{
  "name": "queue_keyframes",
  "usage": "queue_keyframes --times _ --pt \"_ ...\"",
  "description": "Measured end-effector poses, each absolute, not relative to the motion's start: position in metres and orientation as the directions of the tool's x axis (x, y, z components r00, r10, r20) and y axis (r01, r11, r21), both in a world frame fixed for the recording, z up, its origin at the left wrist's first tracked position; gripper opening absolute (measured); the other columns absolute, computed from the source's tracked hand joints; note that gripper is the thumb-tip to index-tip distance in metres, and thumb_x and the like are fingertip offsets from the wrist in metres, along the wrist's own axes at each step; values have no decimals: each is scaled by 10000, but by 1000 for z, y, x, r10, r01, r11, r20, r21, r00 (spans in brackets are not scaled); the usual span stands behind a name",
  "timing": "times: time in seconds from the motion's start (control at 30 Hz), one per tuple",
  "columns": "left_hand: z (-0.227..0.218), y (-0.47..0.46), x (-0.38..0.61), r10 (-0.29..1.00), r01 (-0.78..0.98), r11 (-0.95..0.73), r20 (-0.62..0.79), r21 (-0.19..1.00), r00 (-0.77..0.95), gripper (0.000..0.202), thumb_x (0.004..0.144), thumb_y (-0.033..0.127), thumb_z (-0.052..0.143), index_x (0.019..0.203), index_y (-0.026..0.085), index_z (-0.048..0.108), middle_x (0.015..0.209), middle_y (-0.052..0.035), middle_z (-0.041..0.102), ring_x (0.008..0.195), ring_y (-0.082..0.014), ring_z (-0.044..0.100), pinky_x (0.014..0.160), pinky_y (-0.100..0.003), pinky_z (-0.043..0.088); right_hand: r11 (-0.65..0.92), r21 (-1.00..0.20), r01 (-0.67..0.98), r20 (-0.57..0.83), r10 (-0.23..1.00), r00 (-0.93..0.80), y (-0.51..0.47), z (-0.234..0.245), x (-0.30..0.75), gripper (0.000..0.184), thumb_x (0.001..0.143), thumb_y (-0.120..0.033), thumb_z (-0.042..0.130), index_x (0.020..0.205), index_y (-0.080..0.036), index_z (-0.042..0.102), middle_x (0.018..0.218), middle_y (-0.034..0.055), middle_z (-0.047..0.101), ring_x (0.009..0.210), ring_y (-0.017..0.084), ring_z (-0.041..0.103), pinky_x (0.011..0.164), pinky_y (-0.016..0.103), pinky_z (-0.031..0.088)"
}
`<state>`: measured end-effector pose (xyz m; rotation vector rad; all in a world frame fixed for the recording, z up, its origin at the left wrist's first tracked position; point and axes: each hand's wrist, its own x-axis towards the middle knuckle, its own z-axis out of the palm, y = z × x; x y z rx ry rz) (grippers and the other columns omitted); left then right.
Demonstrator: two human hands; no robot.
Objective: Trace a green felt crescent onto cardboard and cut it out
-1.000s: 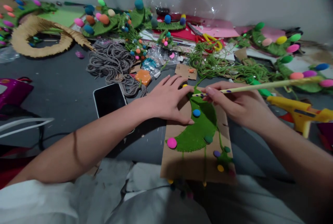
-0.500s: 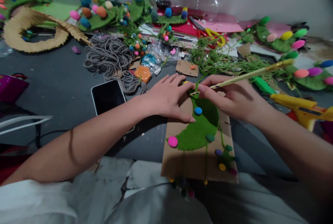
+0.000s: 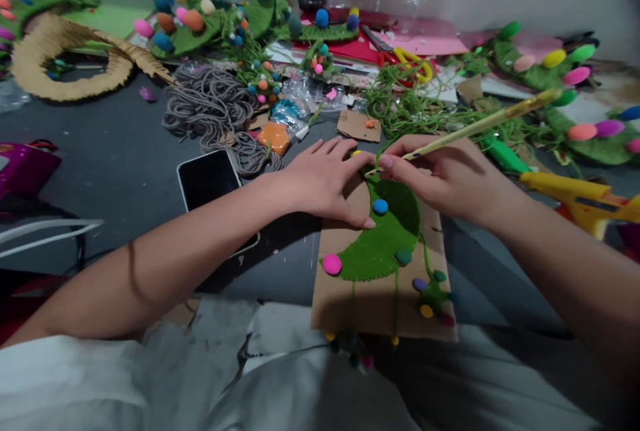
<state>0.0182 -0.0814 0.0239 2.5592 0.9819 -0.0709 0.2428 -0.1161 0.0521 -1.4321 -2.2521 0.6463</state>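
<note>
We see the green felt crescent [image 3: 387, 237] lying flat on a piece of cardboard [image 3: 333, 307], between our two hands and running from them toward our lap. Its long axis curves from an upper end, partly hidden under our fingers, out to the right and back to a lower left tip. Both hands are close: our left hand [image 3: 323, 181] lies palm down with fingers spread, grasping nothing we can see, its thumb at the inner edge; our right hand [image 3: 443, 174] pinches a slender yellow stick [image 3: 465, 129], its lower end at the crescent's top. The felt is bright green with a stitched-looking rim, dotted with blue [image 3: 381, 207], pink [image 3: 332, 264] and dark green balls [image 3: 403, 257], thin green cords [image 3: 397, 294] hanging below.
</note>
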Motion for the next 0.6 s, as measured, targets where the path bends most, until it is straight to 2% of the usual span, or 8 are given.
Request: queue_keyframes --times 0.17,0.37,0.6 --pt "23 -80 19 626 643 -693 -170 325 761 1109 712 860 711 1590 244 429 1703 -194 357 1588 -411 316 1293 -570 265 385 -579 719 97 908 -408 -114 50 242 238 1015 -378 603 928 -209 747 768 63 744 660 224 663 608 349 440" --pt "22 -80 18 621 635 -709 -154 307 769 1103 729 900 662 1588 248 433 1696 -189 375 1587 -414 309 1283 -599 250 365 -586 724 83 915 -394 -114 50 242 258 1014 -415 612 901 -220 736 766 59 736 634 213 640 580 346 428" --pt "18 -80 16 630 632 -707 -123 317 766 1098 717 902 666 1576 253 452 1684 -199 386 1569 -434 324 1279 -626 228 331 -622 710 56 923 -381 -120 53 242 279 1010 -458 639 923 -215 747 816 75 746 727 248 689 622 356 462"
